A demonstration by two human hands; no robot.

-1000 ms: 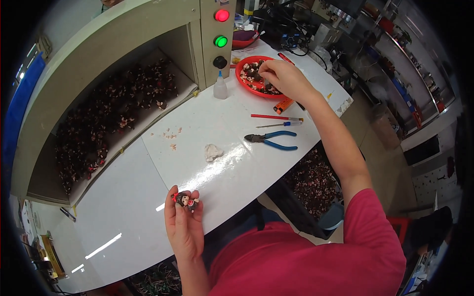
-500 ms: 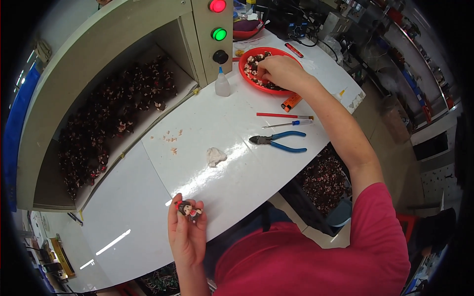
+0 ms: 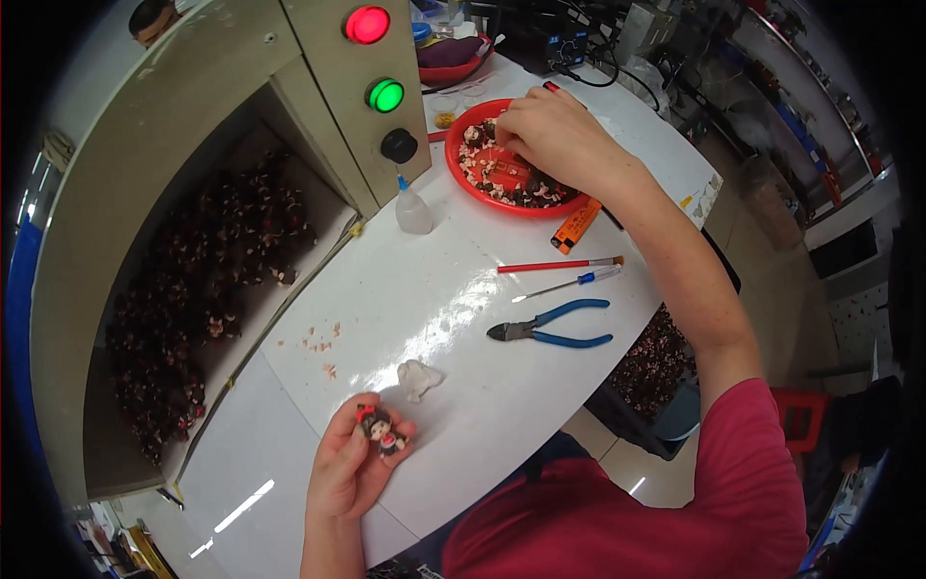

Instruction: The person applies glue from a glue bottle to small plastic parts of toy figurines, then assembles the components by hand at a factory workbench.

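1. Shiny white tabletop (image 3: 463, 473) runs from close to the person back toward the far wall.
2. Nearest is the left hand (image 3: 338, 473), just over the table. It is closed around a tiny doll figurine (image 3: 387, 433), thumb on one side and fingers behind. The doll has dark hair, a red bow and a bit of red on its front.
3. Just past that hand lies a crumpled white lump (image 3: 419, 380). Small pale bits (image 3: 331, 371) are scattered to its left.
4. To the right are cutting pliers (image 3: 522, 331) with blue handles, then a screwdriver (image 3: 595, 277) and a red paintbrush (image 3: 545, 266).
5. Behind those, an orange stick-shaped thing (image 3: 577, 228) lies beside a red bowl (image 3: 506, 175) of small dark and pale pieces.
6. At the bowl is the right hand (image 3: 559, 135), fingers bent down into it. Their tips are hidden, so I cannot tell if they grip anything.
7. Left of the bowl stands a squeeze bottle (image 3: 413, 213) with a blue tip.
8. Beside it, a big tan machine (image 3: 326, 106) has a red light (image 3: 367, 25) and a green light (image 3: 385, 96).
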